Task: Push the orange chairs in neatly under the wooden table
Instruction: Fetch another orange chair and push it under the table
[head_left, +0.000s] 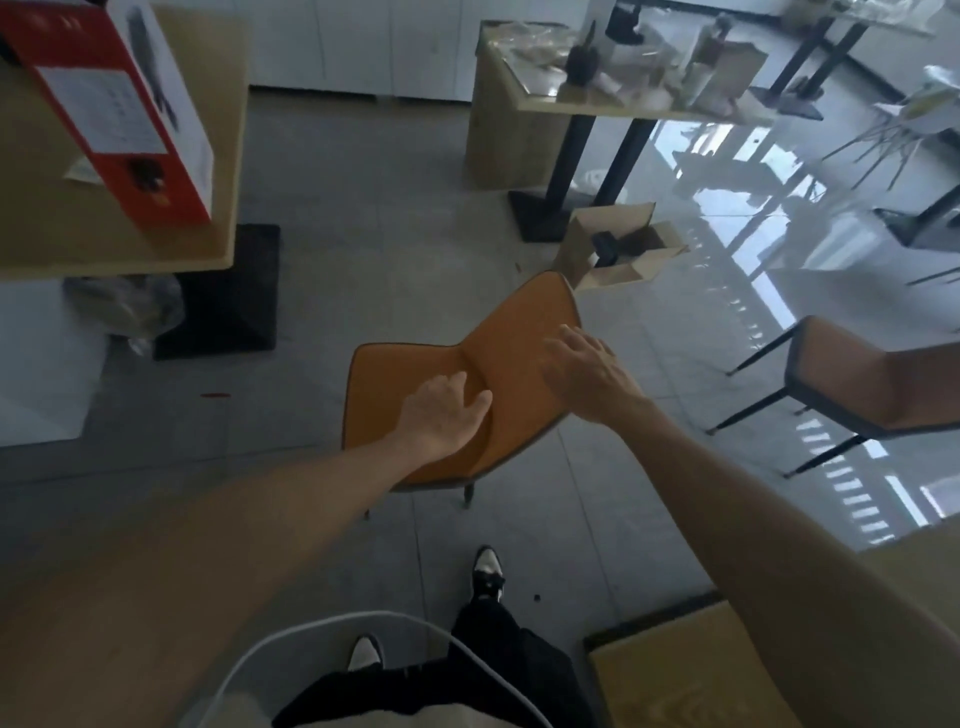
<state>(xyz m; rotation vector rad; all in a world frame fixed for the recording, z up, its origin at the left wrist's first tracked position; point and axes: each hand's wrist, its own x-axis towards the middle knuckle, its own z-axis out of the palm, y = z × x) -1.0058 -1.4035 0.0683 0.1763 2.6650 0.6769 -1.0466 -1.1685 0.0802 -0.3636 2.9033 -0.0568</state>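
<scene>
Not far along yet. Looking at the orange chair (395, 374) in the middle: stands out in the open on the gray floor (363, 234), under no bench at all. Sits well apart from the wooden bench (78, 223) on the left, the one with the red box (119, 119) on top, and apart from the other wooden bench (675, 670) at the near right corner too. Hard to say which bench is the right home for it.

Over on the right, a second orange chair (852, 384): also out on the floor, with its black legs showing. Could be partly under something at the right edge, but too cut off to tell. So both chairs still left to push in.

Now the way the middle chair points. Seat on the left side, back on the far right side, so faces left, toward the left bench. Long line runs from near left to far right, a bit crooked to the floor tiles. Top of the back close to an open cardboard box (618, 249) on the floor.

Left grip (441, 415): fingers apart, lies flat where seat meets back. Right grip (587, 374): fingers spread wide, flat on the chair back, not clamped on anything
</scene>
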